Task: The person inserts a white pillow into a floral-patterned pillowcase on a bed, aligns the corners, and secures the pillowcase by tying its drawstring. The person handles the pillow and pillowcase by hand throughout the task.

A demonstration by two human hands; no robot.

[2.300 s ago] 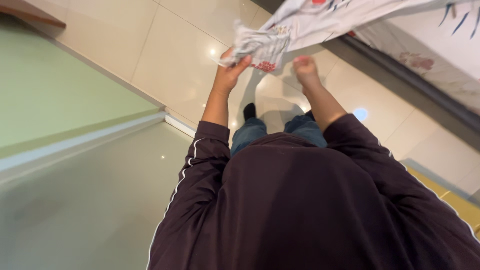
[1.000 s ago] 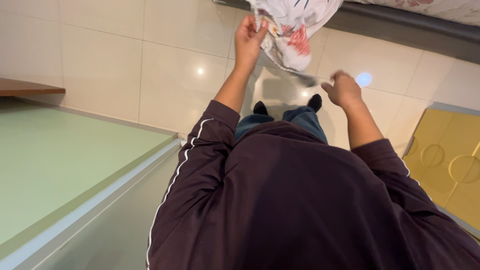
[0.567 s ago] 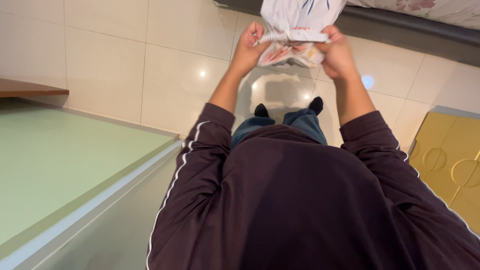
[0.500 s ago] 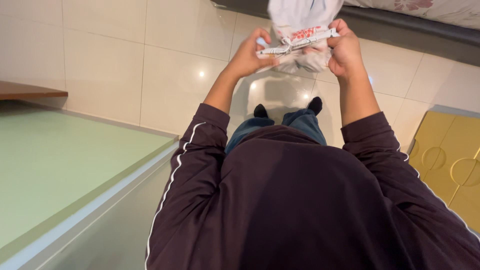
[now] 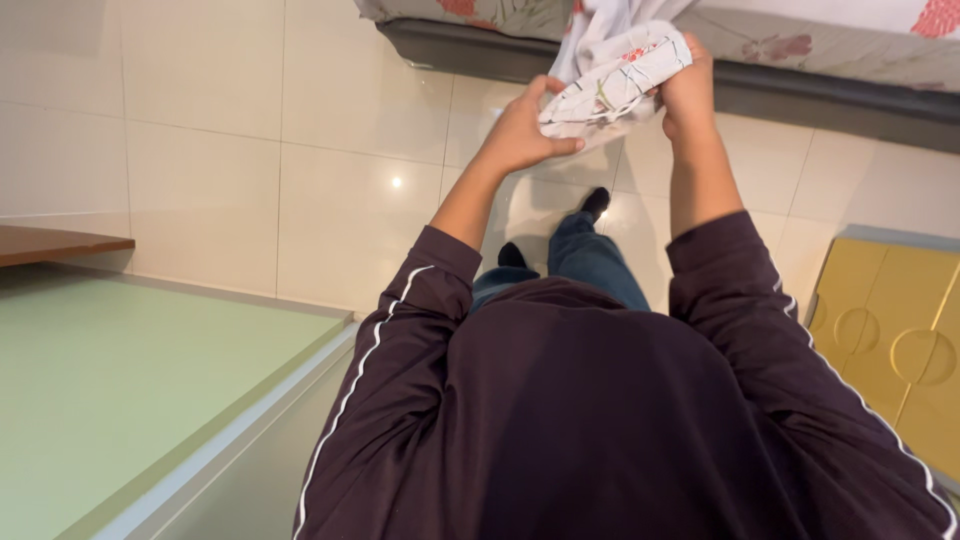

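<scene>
A white cloth with a red and green flower print [image 5: 615,80] is bunched into a folded wad in front of me, at chest height. My left hand [image 5: 520,130] grips its lower left edge. My right hand [image 5: 688,85] holds its right side, fingers curled over the top. More of the same cloth trails up from the wad toward the bed. Both arms are in dark maroon sleeves with a white stripe.
A bed with a flowered sheet [image 5: 800,25] and a dark base [image 5: 830,95] runs along the top. A pale green cabinet top [image 5: 150,380] lies at the left, a brown shelf [image 5: 50,242] beyond it, a yellow panel [image 5: 890,340] at the right. Cream floor tiles [image 5: 300,150] lie between.
Earlier my left hand alone held the hanging cloth. My right hand then came up and took hold, and both hands gathered the cloth into a tighter wad.
</scene>
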